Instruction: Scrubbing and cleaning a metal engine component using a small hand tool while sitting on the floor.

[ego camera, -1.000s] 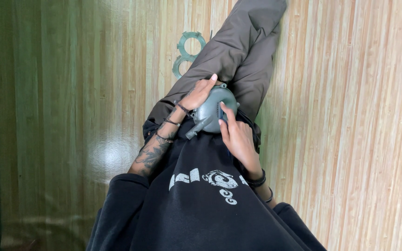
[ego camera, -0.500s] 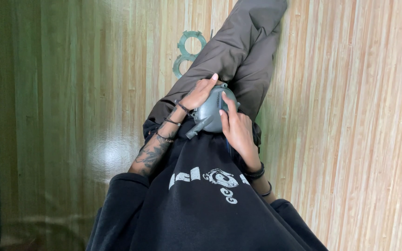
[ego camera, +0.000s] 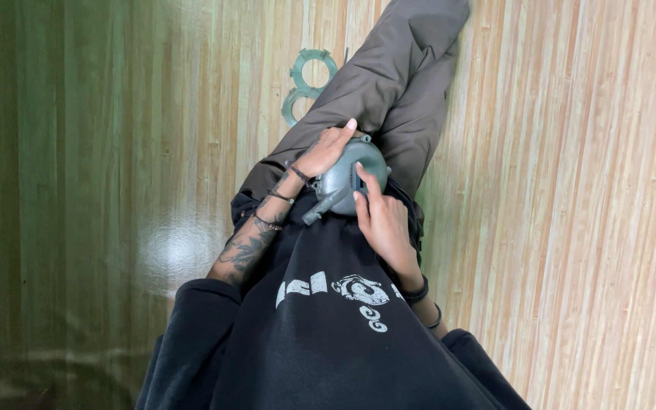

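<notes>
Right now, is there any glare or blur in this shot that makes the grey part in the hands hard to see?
In the head view, a bright glare patch sits on the wooden floor left of the person, away from the grey part. The part is sharp enough, but the left hand and right hand cover much of it. The far left edge is dark; the two rings look soft.

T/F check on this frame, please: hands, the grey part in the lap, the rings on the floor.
1. Both hands touch the grey rounded part. True.
2. The left hand lies on the floor. False: it rests on the part's top.
3. Two green ring-shaped pieces lie on the wooden floor beside the leg. True.
4. The right hand holds a ring. False: its fingers rest on the grey part.
</notes>
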